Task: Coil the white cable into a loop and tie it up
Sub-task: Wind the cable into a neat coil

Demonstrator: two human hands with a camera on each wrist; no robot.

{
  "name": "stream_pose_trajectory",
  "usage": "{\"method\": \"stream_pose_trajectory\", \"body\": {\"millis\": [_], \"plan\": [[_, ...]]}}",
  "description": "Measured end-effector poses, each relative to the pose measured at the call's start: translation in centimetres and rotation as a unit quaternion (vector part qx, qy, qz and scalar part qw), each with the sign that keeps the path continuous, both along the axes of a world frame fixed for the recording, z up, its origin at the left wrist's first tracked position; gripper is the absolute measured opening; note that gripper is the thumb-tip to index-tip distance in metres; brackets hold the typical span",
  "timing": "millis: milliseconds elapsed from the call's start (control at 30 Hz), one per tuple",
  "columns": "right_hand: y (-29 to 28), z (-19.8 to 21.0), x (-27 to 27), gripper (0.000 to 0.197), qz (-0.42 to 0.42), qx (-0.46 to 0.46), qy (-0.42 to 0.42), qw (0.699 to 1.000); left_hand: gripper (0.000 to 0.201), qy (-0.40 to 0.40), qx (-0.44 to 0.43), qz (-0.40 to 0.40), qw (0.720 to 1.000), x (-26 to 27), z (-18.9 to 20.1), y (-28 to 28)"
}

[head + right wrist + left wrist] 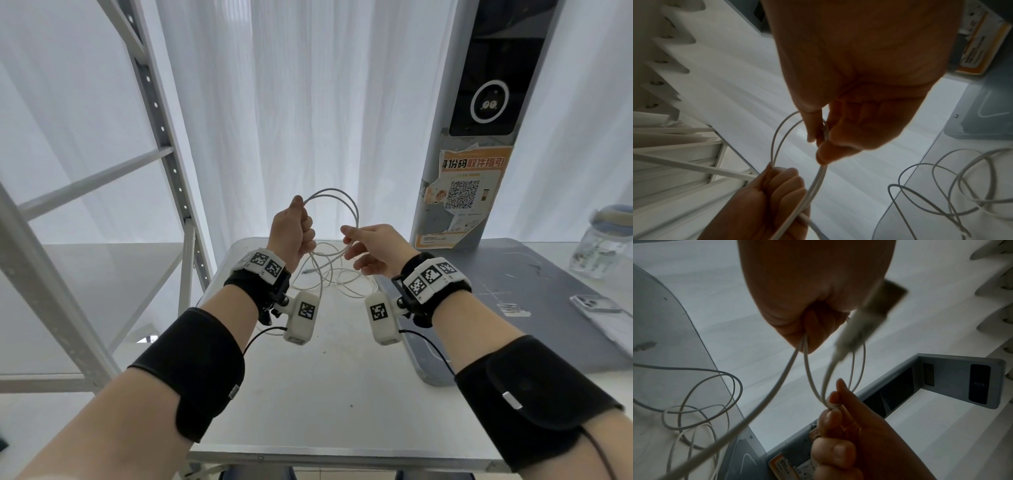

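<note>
I hold a thin white cable (346, 202) above the white table (308, 394). My left hand (294, 233) is a fist round two or three strands that arch up and right in a small loop. My right hand (366, 246) pinches the loop's other side between thumb and forefinger. In the left wrist view the strands (807, 369) leave my left fist (805, 305) and run to my right fingertips (833, 404); a blurred USB plug (869, 316) hangs beside them. The right wrist view has the loop (777, 139) between both hands. The loose cable (339, 277) lies tangled on the table.
A grey metal shelf frame (164, 150) stands at the left. A grey kiosk post (479, 137) with an orange QR notice rises on the grey table (513, 274) at right. A glass jar (603, 246) and a wrapped phone (596, 305) lie far right.
</note>
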State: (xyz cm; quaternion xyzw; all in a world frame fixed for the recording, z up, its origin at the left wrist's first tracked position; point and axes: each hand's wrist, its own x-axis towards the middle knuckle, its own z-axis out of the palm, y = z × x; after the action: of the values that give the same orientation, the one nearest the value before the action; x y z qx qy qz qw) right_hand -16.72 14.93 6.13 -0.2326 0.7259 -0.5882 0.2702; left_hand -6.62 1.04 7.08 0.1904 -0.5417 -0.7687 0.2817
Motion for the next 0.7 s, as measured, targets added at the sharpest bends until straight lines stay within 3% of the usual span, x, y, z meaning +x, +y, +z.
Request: {"method": "stream_pose_trajectory", "body": {"millis": [267, 467, 700], "plan": [[0.04, 0.18, -0.06, 0.026, -0.010, -0.050, -0.045, 0.998, 0.047, -0.012, 0.061, -0.012, 0.998, 0.16, -0.13, -0.01], [0.06, 0.13, -0.22, 0.024, -0.027, -0.056, -0.040, 0.997, 0.047, -0.057, 0.068, -0.071, 0.993, 0.61, 0.31, 0.34], [0.38, 0.10, -0.35, 0.023, -0.034, -0.054, -0.042, 0.997, 0.048, -0.057, 0.091, -0.118, 0.987, 0.36, 0.05, 0.21]]}}
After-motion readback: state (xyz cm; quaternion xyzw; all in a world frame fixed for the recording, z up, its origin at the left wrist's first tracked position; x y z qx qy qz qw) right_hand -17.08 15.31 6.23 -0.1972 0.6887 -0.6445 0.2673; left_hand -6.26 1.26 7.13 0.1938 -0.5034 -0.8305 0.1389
